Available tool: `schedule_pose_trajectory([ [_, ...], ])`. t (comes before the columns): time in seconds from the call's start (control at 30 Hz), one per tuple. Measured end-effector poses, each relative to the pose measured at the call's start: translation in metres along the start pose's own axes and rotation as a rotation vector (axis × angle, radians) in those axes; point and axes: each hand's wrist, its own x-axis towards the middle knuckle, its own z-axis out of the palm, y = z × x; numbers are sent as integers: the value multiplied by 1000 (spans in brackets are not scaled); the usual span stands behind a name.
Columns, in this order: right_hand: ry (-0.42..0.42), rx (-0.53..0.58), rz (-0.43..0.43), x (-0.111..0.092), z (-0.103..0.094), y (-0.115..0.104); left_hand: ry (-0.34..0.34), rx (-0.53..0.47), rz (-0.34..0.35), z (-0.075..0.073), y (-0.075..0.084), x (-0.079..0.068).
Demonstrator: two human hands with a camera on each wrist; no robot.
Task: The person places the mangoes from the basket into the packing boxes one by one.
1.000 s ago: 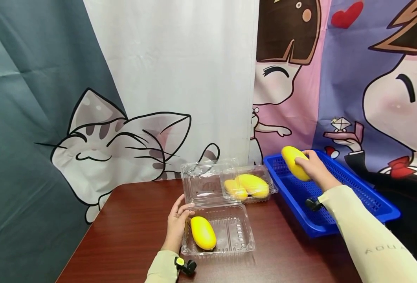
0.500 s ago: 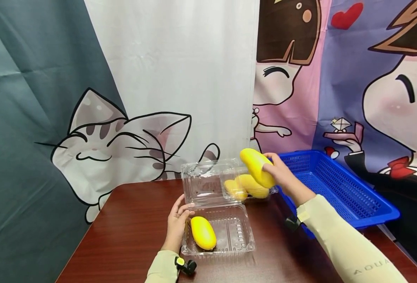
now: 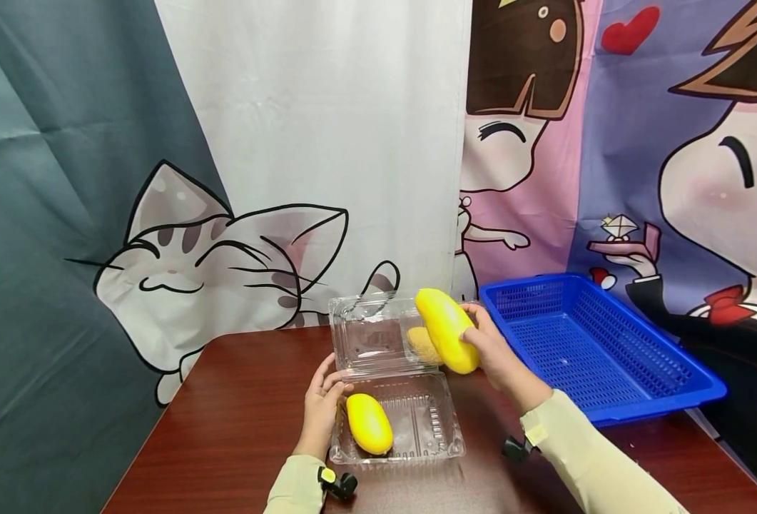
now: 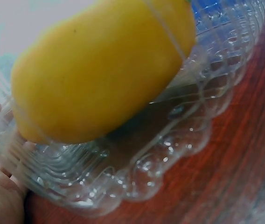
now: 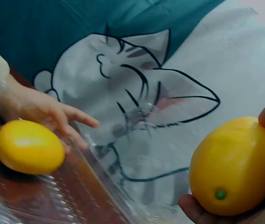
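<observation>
My right hand (image 3: pixel 490 350) grips a yellow mango (image 3: pixel 445 330), tilted in the air above the right part of a clear plastic clamshell box (image 3: pixel 417 421). In the right wrist view its small green stem end faces the camera. Inside the open clamshell's base lies another mango (image 3: pixel 369 424), at the left side. My left hand (image 3: pixel 320 407) rests against the box's left edge near the hinge, with fingers fairly straight. Through the box's wall, the left wrist view shows the lying mango (image 4: pixel 104 70) up close. The raised lid (image 3: pixel 368 332) leans back.
Behind the lid's right side a second clear box holds yellow mangoes (image 3: pixel 419 343), now mostly hidden by the held one. A blue plastic basket (image 3: pixel 583 414) with perforated walls stands at the right. All rests on a reddish-brown table (image 3: pixel 243 414) before a printed curtain (image 3: pixel 352 143).
My right hand has carried the mango leftward from above the blue basket, then lower, toward the open box. My left hand and the box have stayed in place.
</observation>
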Motion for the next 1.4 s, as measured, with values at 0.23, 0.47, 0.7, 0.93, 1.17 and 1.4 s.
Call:
schedule_pose_trajectory([
  [0.23, -115, 123, 38, -13, 21, 23, 4, -7, -6, 1, 0, 0],
  [0.47, -160, -40, 77, -21, 35, 37, 6, 2, -10, 1, 0, -1],
  [0.7, -214, -145, 192, -28, 47, 39, 4, 21, -17, 1, 1, -2],
  [0.93, -230, -198, 277, -33, 59, 40, 7, 28, 11, 1, 0, -1],
  [1.17, -254, -356, 288, -34, 69, 48, 10, 25, -23, 1, 2, -2],
  [1.4, -249, -573, 251, -31, 73, 53, 4, 38, -13, 0, 1, -1],
])
